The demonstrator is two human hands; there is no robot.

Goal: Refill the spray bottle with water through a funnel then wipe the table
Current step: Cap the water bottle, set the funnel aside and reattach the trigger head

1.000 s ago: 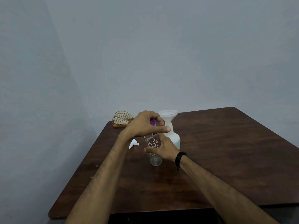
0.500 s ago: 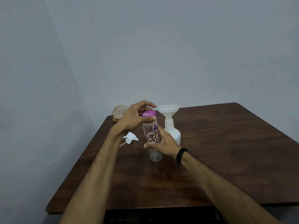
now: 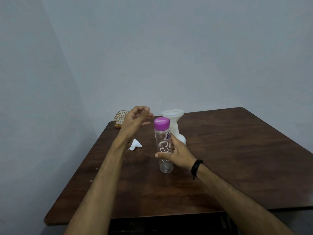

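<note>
Head view, downward (over table (image 3: 237, 158))

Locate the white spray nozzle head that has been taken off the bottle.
In the head view, the white spray nozzle head lies on the dark wooden table, left of the clear purple-capped water bottle, beside the left forearm.

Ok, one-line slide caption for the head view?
Right hand steadies capped clear bottle; left hand lifted off purple cap, funnel waiting behind.

1. Carrying everything: dark wooden table (image 3: 237, 167).
2. Standing upright on it: clear bottle (image 3: 165, 160), white spray bottle (image 3: 179, 138) just behind.
3. Lying left: white spray head (image 3: 135, 145).
4. Sitting at the far-left corner: gold wire holder (image 3: 120, 118).
</note>
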